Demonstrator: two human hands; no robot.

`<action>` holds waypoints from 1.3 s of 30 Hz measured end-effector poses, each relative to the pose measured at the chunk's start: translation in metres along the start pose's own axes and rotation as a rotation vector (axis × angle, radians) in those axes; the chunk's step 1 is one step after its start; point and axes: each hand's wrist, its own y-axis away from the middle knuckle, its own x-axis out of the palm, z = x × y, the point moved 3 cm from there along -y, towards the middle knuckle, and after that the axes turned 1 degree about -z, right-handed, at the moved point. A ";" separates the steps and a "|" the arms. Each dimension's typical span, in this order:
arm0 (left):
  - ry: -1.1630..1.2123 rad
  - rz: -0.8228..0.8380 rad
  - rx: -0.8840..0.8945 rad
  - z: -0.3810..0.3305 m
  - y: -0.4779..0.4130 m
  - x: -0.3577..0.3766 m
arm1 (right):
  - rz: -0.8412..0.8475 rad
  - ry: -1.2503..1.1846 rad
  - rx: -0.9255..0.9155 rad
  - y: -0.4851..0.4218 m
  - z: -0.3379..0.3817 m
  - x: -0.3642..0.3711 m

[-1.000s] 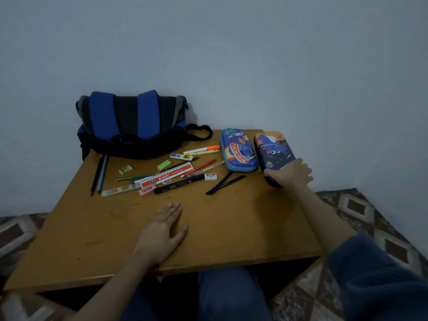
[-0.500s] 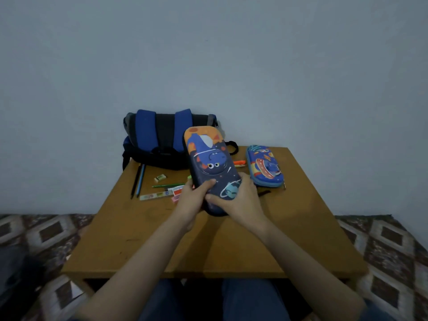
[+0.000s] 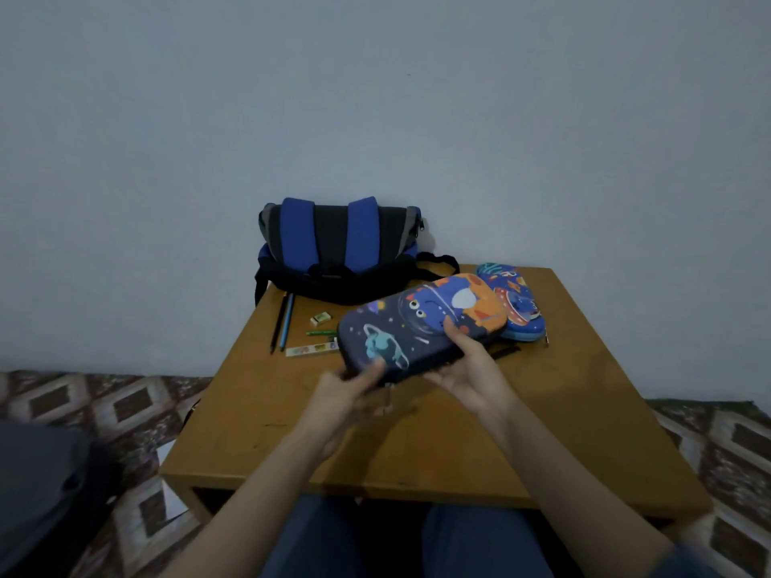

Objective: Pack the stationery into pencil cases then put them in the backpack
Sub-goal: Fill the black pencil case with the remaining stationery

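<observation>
the dark pencil case (image 3: 421, 327) is held off the tabletop (image 3: 563, 390), its long axis running from 8 to 2 o'clock. the left grip (image 3: 346, 394) pinches the 8 o'clock end, thumb on top. the right grip (image 3: 471, 369) clasps the near long edge about midway, thumb on the lid. what looks like a zip pull (image 3: 389, 396) hangs by the left grip, so that hand seems nearer for opening.

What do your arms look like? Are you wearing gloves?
No gloves: the left grip and right grip are bare hands, with no rings or watch showing. Both forearms are bare; a bit of dark blue sleeve shows near the right elbow.
</observation>
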 end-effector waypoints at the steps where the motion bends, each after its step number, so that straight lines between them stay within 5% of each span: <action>1: -0.073 0.005 -0.005 0.007 0.004 0.007 | -0.057 -0.036 -0.036 -0.002 -0.003 0.000; 7: -0.539 -0.321 0.239 0.018 -0.001 0.011 | -0.256 -0.036 -0.124 0.000 -0.016 -0.006; 21: -0.741 -0.263 0.406 -0.004 0.002 0.001 | -0.257 0.029 -0.134 0.006 0.012 -0.018; 26: -0.619 -0.332 0.403 -0.032 -0.015 -0.028 | -0.085 0.191 0.011 0.011 0.021 -0.021; 34: -0.538 -0.124 0.439 -0.050 -0.023 -0.016 | 0.392 0.712 0.337 0.029 0.019 -0.023; 39: -0.304 -0.054 0.334 -0.051 -0.036 -0.017 | 0.243 0.386 0.295 0.036 0.025 -0.028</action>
